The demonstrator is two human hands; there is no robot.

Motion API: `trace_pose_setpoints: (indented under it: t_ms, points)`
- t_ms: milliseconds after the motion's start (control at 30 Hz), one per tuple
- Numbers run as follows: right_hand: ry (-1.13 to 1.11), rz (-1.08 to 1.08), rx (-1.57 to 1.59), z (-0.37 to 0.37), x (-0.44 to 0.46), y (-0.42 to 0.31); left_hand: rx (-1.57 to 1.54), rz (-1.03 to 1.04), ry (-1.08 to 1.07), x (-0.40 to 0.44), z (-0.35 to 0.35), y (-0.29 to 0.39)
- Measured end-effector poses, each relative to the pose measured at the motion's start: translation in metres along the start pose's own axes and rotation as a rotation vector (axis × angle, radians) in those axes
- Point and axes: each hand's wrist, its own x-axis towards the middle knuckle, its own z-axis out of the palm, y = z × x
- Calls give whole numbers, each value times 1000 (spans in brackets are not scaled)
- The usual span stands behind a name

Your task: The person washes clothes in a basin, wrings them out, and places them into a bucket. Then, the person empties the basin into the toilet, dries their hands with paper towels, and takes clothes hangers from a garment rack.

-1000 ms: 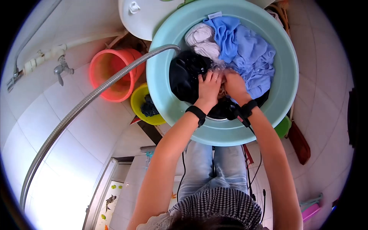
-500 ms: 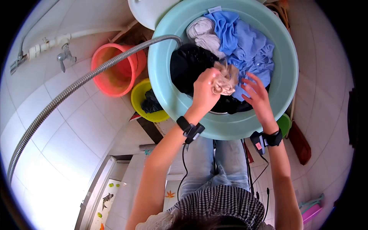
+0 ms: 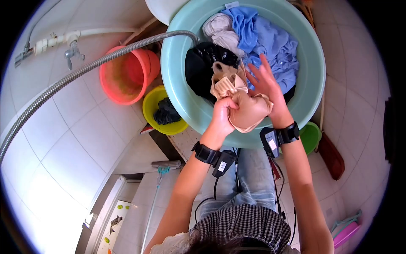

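My left hand (image 3: pixel 223 114) grips a beige cloth garment (image 3: pixel 249 111), thumb on top, over the near side of a large light-green basin (image 3: pixel 178 91). Beside the garment's right edge, my right hand (image 3: pixel 267 86) has its fingers spread and holds nothing. Wet black cloth (image 3: pixel 198 67) lies in the basin to the left. Blue cloth (image 3: pixel 277 51) fills the right side, and a bundled whitish cloth (image 3: pixel 222 31) sits at the back. The end of a metal hose (image 3: pixel 127 48) reaches over the basin's left rim.
A red bucket (image 3: pixel 122 80) and a yellow basin (image 3: pixel 150 106) with dark cloth stand at the left. A green basin (image 3: pixel 311 136) is at the right, next to a dark red object (image 3: pixel 330 156). A tap (image 3: pixel 74 53) is on the left wall; a mop (image 3: pixel 163 169) lies below.
The beige garment has come up out of the basin's contents and now hangs unfolded, nearer my body. My right hand left the cloth and opened beside it.
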Motion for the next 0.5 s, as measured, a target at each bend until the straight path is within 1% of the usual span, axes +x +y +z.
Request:
trace_pose_setpoints:
  t_ms: [67,100,133,200,233,267,333,367,400,467,500]
  points:
    - [63,177,-323,-12,6,10,10,-12,-112,-7,1,2]
    - [82,220,-471,-18,5,14,158,111,-22,-13,2,1]
    - [82,217,-472,-24,6,15,159,112,-25,-14,0,3]
    - [-116,434,-9,-32,6,18,-180,-133,-474,-15,-8,4]
    - [-132,473,166,-25,1,11,-183,-133,-458,-19,-4,4]
    - [-130,476,165,-27,1,12,-186,-133,-457,-19,-6,4]
    - [-275,503,326,-34,5,9,-29,-196,-361,-16,-14,8]
    - [-340,489,336,-34,7,9,136,-197,-248,-12,-19,10]
    - [-341,490,336,-34,5,8,135,-195,-247,-9,-22,9]
    - [-211,201,-81,-9,-6,-2,217,-18,50,-9,-13,9]
    - [-221,149,-183,-6,-10,-2,182,-24,21,0,-29,9]
